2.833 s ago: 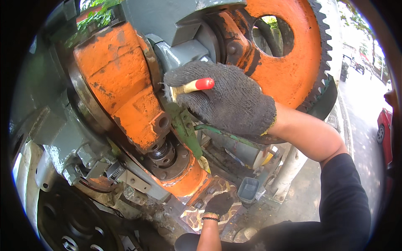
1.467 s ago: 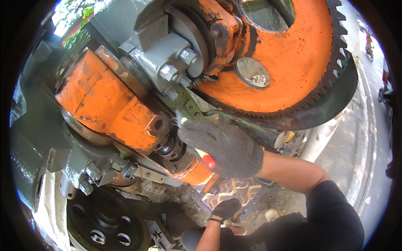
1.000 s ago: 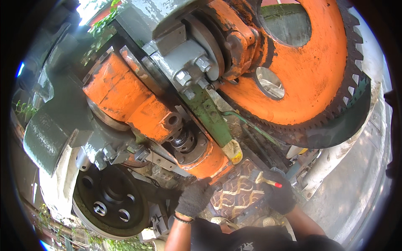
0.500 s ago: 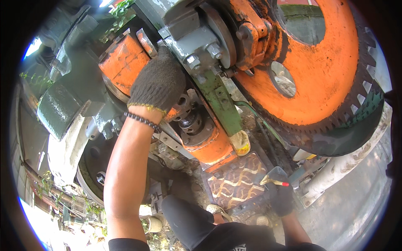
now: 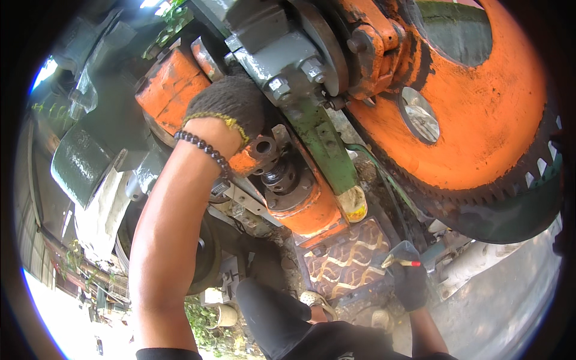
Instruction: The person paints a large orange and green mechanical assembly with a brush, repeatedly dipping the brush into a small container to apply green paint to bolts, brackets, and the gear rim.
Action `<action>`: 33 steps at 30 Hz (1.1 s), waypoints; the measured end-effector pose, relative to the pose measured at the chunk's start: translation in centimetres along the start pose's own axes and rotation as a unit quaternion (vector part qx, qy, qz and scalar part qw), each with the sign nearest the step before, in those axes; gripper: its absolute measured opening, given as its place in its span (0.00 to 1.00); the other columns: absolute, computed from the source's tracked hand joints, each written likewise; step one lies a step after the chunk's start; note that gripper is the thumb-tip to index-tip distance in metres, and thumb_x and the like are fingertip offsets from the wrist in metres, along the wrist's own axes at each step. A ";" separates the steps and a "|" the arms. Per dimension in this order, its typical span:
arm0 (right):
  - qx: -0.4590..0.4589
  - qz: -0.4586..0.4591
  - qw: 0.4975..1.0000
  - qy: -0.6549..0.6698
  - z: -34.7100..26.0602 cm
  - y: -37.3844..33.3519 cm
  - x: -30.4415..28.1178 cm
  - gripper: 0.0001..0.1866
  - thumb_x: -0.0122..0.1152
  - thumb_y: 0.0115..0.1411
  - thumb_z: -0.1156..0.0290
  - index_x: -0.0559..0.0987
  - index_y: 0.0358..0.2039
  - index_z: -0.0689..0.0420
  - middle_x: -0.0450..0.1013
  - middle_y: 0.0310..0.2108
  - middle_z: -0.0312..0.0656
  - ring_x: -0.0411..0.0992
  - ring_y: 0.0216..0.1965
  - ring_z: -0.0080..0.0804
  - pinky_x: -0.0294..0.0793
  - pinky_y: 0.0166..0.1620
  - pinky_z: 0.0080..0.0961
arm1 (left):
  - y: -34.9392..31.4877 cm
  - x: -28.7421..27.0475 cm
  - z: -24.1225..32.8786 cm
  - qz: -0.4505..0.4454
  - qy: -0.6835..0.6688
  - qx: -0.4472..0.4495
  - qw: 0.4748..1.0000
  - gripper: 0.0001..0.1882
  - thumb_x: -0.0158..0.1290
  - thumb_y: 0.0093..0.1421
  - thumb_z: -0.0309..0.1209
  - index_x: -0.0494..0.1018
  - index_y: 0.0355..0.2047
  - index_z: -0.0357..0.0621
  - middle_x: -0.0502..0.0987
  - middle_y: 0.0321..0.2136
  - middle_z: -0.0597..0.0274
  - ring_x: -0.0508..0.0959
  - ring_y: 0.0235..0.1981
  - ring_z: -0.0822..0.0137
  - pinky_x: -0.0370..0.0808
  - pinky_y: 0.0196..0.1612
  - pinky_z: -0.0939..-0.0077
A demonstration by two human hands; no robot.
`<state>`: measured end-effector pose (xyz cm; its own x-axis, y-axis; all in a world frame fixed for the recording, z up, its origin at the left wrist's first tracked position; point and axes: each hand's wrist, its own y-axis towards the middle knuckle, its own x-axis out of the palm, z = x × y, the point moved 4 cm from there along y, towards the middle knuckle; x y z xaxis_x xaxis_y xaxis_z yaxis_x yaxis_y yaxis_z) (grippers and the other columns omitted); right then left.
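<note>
My left hand [image 5: 231, 105], in a dark knit glove with a yellow-edged cuff, reaches into the machine between an orange block [image 5: 170, 81] and a grey bolted housing [image 5: 279, 60]. Its fingers are hidden by the glove's back and the machine parts. Just below the wrist sit a dark threaded screw [image 5: 277, 175] and an orange base piece [image 5: 309, 210]. Low on the right, my gloved right hand [image 5: 411, 289] is closed around a clear plastic cup [image 5: 405, 251]. A small paintbrush [image 5: 401, 262] with a red handle end lies across the cup, by the same hand.
A large orange toothed wheel [image 5: 474, 132] fills the upper right, with a dark green guard [image 5: 510, 219] under its rim. A green bar [image 5: 324, 147] slants down beside the screw. Below is a patterned plate [image 5: 345, 258]. A white pole [image 5: 474, 264] lies at right.
My left wrist has bent and the forearm has swung a little left, the hand staying at the same part of the machine. The view has shifted slightly; the right hand still holds the cup.
</note>
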<state>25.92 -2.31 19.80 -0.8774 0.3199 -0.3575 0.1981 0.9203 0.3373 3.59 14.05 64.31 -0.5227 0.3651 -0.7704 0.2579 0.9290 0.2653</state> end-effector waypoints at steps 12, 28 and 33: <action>0.014 -0.016 1.000 0.018 -2.0 0.2 -2.5 0.12 0.59 0.67 0.70 0.81 0.45 0.63 0.81 0.41 0.53 0.81 0.44 0.52 0.77 0.46 0.42 | -1.5 3.4 2.5 -0.029 -0.076 -0.052 0.995 0.15 0.61 0.62 0.33 0.86 0.46 0.41 0.86 0.46 0.44 0.87 0.49 0.46 0.84 0.49 0.53; 0.014 -0.016 0.998 0.060 -2.8 -1.2 -2.7 0.14 0.62 0.67 0.75 0.80 0.52 0.64 0.80 0.48 0.48 0.79 0.49 0.42 0.77 0.53 0.35 | -13.0 5.1 5.5 0.119 -0.294 0.036 0.948 0.21 0.56 0.65 0.35 0.72 0.54 0.35 0.83 0.30 0.44 0.86 0.34 0.44 0.82 0.35 0.50; -0.019 -0.041 0.998 0.035 -4.2 -1.4 -1.6 0.13 0.64 0.65 0.77 0.81 0.50 0.63 0.81 0.48 0.48 0.80 0.49 0.43 0.77 0.53 0.36 | -20.7 10.1 6.9 -0.035 -0.390 0.049 0.919 0.17 0.58 0.65 0.39 0.76 0.49 0.41 0.82 0.30 0.45 0.84 0.35 0.42 0.81 0.37 0.50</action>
<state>25.19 -5.06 23.53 -0.9189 0.2260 -0.3235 0.1084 0.9328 0.3436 -1.38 -1.86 47.02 0.1903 0.1155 -0.9749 0.3377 0.9248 0.1754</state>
